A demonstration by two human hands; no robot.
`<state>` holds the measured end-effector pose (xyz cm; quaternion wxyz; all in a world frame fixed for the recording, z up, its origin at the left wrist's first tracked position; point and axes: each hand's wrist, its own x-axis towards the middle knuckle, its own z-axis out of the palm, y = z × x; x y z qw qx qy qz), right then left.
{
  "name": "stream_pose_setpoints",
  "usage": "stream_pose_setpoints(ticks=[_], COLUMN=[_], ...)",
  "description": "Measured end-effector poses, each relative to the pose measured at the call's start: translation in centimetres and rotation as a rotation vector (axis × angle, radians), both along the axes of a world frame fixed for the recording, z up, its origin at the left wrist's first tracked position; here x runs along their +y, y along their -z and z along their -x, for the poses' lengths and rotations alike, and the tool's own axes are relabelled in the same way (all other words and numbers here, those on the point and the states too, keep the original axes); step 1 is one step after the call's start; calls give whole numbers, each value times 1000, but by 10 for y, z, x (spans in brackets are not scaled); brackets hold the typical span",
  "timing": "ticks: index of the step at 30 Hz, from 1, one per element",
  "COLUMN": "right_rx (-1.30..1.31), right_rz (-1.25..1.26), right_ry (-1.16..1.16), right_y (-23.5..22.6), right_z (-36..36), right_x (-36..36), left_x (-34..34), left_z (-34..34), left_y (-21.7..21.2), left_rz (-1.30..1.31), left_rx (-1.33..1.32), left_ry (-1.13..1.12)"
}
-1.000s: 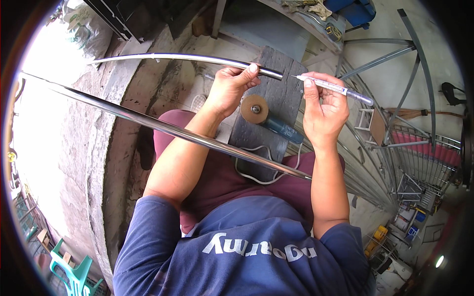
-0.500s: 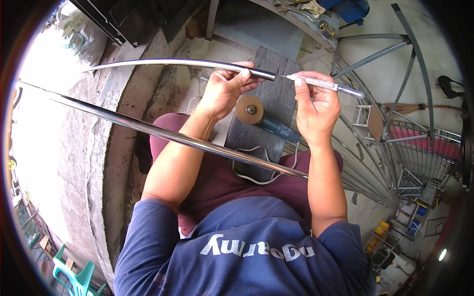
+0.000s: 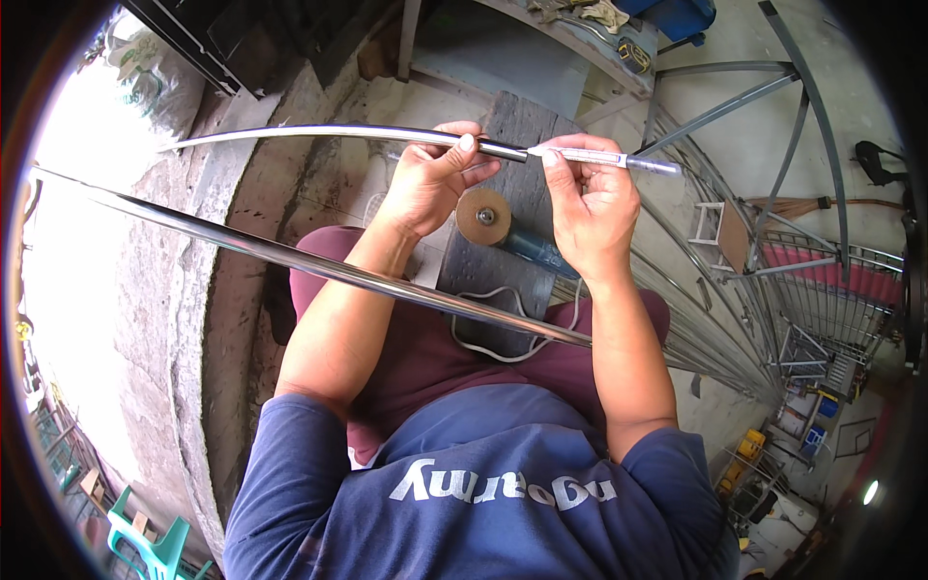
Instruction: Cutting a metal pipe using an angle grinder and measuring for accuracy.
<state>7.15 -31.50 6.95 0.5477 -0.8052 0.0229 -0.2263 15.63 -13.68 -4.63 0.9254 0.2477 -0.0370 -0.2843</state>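
My left hand [image 3: 433,184] is closed round a shiny metal tube [image 3: 338,131] near its right end, thumb on top; the tube runs off to the left. In my right hand [image 3: 597,208] a white marker pen [image 3: 590,156] with a clear cap on its back end is pinched, its tip at the tube's end. Whether the tip touches the metal is too small to tell. A second, longer metal tube [image 3: 290,259] slants across both forearms' level, over my lap. Below my hands an angle grinder [image 3: 527,244] with a tan disc [image 3: 482,217] rests on a dark wooden plank [image 3: 464,266].
The grinder's pale cord [image 3: 512,359] loops on the plank between my knees. A workbench [image 3: 541,72] with a tape measure [image 3: 633,55] stands ahead. To the right are a grey metal frame [image 3: 739,111] and many long metal bars [image 3: 715,338]. A concrete ledge [image 3: 208,290] runs along the left.
My right hand has moved left with the marker pen, bringing its tip from a small gap to the tube's end. My left hand and the tube have shifted slightly left.
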Motion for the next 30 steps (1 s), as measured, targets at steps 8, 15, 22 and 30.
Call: stream_pose_setpoints(ticks=[8,15,22,30], right_rx=[23,30,42,42], right_rz=[35,30,78,114], right_ry=[-23,4,-23,-21], right_y=[-7,-2,-10,-3], right_z=[2,-3,1,1], right_x=[-11,-5,-12,-13], left_x=[-2,0,2,4], left_z=[-2,-3,-1,-2], left_y=[2,0,-1,-7], left_rz=[36,90,107,139], left_rx=[11,-4,14,-17], left_ry=[-45,-40,-37,-21])
